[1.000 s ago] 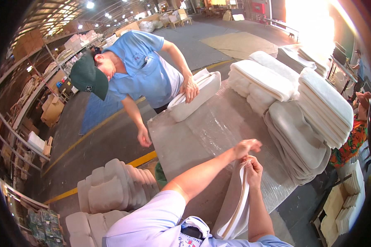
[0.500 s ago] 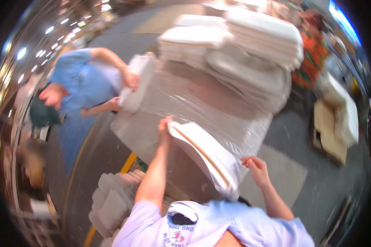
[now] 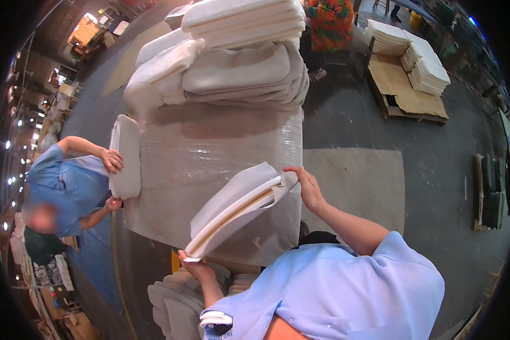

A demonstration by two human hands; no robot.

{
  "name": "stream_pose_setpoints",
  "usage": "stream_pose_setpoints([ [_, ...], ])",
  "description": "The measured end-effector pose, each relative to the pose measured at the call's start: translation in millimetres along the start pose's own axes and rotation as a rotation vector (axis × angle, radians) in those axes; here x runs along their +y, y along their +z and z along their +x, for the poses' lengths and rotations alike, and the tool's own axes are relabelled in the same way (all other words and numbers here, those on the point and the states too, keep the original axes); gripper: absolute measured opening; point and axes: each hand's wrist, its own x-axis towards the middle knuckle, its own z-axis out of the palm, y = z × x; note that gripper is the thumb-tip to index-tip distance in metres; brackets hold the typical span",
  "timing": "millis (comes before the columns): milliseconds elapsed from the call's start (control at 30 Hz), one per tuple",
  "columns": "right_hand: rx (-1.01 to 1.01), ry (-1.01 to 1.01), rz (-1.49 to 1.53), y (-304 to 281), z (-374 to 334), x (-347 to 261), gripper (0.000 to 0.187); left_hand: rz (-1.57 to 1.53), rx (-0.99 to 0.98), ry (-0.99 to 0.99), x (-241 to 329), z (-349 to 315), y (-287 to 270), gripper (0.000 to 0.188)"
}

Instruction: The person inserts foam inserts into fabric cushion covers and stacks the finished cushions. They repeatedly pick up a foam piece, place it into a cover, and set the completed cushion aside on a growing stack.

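Held tilted over the plastic-covered table [image 3: 204, 136] is a long white and grey cushion pad [image 3: 232, 204], bowed, with a tan layer showing along its edge. My left hand [image 3: 197, 269] is closed on its lower near end. At its upper right end my right hand [image 3: 307, 190] grips the pale cover, thumb and fingers pressed together. Below my left forearm lie several grey rounded pads [image 3: 175, 300], partly hidden by my sleeve. Across the table's left edge, a co-worker [image 3: 73, 181] in a blue shirt and dark cap holds a grey pad [image 3: 129, 158] on edge with both hands.
Stacks of grey pads [image 3: 238, 71] and white pads [image 3: 249, 20] cover the table's far end. On the right, a wooden pallet [image 3: 394, 90] bears white stacks. A grey sheet [image 3: 357, 198] lies on the floor. Another person in patterned clothing [image 3: 331, 25] stands beyond the table.
My right hand, apart from the pad before, now grips its end. The pad has turned, its right end rising and its left end dropping with my left hand. The view has swung round too.
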Motion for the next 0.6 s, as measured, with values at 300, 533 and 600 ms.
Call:
stream_pose_setpoints([
  [300,0.241,0.147,0.25,45.0,95.7,-11.3,0.065,0.004,-0.249,0.234,-44.6,-119.8,-26.2,0.06],
  [533,0.184,0.098,0.225,86.4,133.7,-16.7,0.055,-0.199,-0.62,-0.229,-46.8,-155.3,-11.6,0.096],
  [600,0.256,-0.004,0.154,76.6,123.5,-8.6,0.054,-0.094,-0.716,-0.186,-46.3,-133.3,7.9,0.091],
])
